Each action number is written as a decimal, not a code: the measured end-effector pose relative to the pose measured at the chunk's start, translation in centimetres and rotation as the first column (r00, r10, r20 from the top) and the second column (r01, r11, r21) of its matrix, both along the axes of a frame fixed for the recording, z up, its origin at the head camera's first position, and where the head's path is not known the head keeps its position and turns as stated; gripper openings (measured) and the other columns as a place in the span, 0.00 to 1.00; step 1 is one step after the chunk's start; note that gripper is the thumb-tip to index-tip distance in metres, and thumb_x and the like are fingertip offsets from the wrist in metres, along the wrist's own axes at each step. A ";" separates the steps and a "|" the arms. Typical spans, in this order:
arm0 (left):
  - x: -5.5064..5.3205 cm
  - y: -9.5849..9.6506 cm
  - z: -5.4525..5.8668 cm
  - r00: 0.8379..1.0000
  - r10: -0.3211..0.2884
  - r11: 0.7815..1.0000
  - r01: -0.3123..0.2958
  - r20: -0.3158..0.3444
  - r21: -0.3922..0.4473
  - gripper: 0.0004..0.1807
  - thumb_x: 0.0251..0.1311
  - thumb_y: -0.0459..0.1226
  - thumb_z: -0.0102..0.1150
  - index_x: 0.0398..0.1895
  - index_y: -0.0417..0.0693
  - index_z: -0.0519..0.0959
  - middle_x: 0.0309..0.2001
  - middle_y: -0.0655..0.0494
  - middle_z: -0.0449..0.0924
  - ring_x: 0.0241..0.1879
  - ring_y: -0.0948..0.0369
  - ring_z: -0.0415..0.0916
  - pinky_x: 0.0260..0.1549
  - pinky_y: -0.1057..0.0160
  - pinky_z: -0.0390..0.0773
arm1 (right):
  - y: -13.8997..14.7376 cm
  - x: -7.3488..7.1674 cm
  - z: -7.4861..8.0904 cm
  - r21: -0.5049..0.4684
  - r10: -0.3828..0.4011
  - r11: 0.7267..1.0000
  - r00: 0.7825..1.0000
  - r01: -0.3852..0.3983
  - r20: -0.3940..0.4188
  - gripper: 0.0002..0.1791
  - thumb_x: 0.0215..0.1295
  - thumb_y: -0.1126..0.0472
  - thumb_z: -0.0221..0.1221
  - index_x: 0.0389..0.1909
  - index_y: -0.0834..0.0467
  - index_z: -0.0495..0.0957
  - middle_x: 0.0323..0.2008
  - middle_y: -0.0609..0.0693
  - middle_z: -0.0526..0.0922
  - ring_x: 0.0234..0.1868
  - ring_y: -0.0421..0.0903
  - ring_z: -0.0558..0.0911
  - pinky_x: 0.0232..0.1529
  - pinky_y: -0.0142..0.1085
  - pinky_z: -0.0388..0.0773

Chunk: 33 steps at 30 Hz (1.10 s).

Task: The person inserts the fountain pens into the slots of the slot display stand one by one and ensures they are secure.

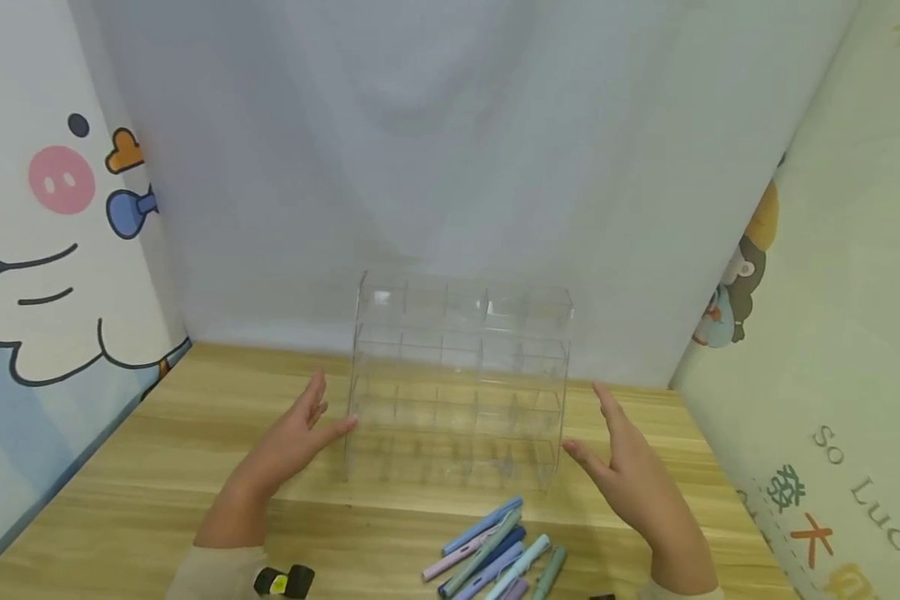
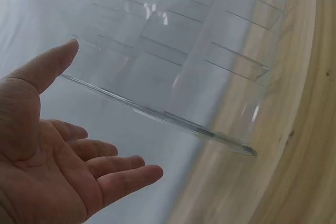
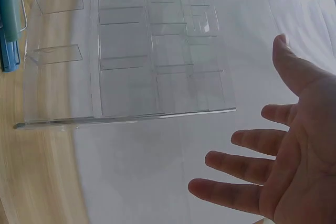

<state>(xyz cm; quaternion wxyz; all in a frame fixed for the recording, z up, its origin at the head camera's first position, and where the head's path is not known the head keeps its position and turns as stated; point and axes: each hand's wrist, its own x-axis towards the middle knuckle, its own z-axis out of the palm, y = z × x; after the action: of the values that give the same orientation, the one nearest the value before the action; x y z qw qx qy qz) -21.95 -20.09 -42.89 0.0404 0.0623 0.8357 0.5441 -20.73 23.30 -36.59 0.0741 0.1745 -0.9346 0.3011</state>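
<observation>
A clear acrylic rack (image 1: 457,400) with stepped rows of small compartments stands upright on the wooden table, near the back curtain. My left hand (image 1: 292,442) is at its left side, fingers spread and straight, thumb close to the side panel. On the opposite side my right hand (image 1: 630,467) is held the same way, its thumb near the right panel. Both wrist views show the palms facing the rack (image 2: 173,51) with nothing gripped. In front of the rack lies a loose pile of pens (image 1: 487,550) in blue, green, lilac and pink.
The wooden table (image 1: 157,450) meets a pale grey curtain (image 1: 495,167) at the back. A cartoon-printed panel (image 1: 37,275) borders the left, and a pale printed panel (image 1: 810,333) the right. Pens (image 3: 9,24) also show at the right wrist view's left edge.
</observation>
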 end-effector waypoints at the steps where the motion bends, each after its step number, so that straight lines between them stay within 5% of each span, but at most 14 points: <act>1: -0.2 -0.1 -0.4 0.999 -0.012 0.999 0.011 0.030 0.040 0.53 0.65 0.60 0.55 0.78 0.66 0.28 0.80 0.52 0.30 0.77 0.43 0.39 0.68 0.34 0.50 | 0.2 0.0 -0.1 -0.010 -0.011 1.000 1.000 0.011 0.013 0.46 0.72 0.40 0.51 0.79 0.47 0.35 0.76 0.65 0.52 0.71 0.69 0.60 0.62 0.64 0.65; 7: -1.3 0.0 -2.3 0.989 -0.075 0.982 0.051 0.129 0.181 0.50 0.66 0.56 0.57 0.80 0.61 0.36 0.80 0.50 0.36 0.76 0.45 0.46 0.69 0.40 0.56 | 1.0 -0.3 -0.4 -0.045 -0.041 0.998 0.998 0.044 0.050 0.45 0.74 0.40 0.48 0.79 0.49 0.34 0.77 0.62 0.49 0.73 0.66 0.58 0.59 0.61 0.70; 16: -2.3 0.7 -4.2 0.990 -0.023 0.976 -0.008 0.137 0.216 0.44 0.67 0.53 0.57 0.80 0.59 0.45 0.78 0.47 0.49 0.73 0.46 0.56 0.61 0.46 0.71 | 1.4 -0.5 -0.2 -0.050 -0.064 0.996 0.995 0.068 0.083 0.44 0.74 0.39 0.47 0.79 0.49 0.35 0.77 0.60 0.50 0.72 0.66 0.60 0.59 0.62 0.70; 22: -2.4 0.9 -4.3 0.990 0.001 0.973 -0.033 0.143 0.226 0.39 0.71 0.48 0.53 0.79 0.55 0.48 0.75 0.44 0.56 0.70 0.44 0.62 0.52 0.51 0.78 | 1.5 -0.8 -0.2 -0.042 -0.072 0.996 0.991 0.077 0.113 0.43 0.73 0.37 0.46 0.79 0.49 0.39 0.77 0.58 0.49 0.72 0.65 0.60 0.59 0.62 0.70; 33: -2.2 1.0 -4.3 0.988 0.005 0.968 -0.043 0.157 0.245 0.36 0.73 0.45 0.50 0.79 0.53 0.49 0.76 0.44 0.55 0.71 0.43 0.58 0.49 0.50 0.80 | 1.7 -0.7 0.0 -0.025 -0.080 0.996 0.986 0.085 0.143 0.43 0.73 0.35 0.45 0.79 0.50 0.43 0.76 0.62 0.53 0.71 0.65 0.62 0.60 0.61 0.70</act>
<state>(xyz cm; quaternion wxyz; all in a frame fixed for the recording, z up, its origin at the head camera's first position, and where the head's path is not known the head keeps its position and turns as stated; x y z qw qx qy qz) -24.17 -19.07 -47.16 0.0905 0.0143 0.7562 0.6479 -21.39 24.96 -36.62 0.0227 0.1126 -0.9391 0.3240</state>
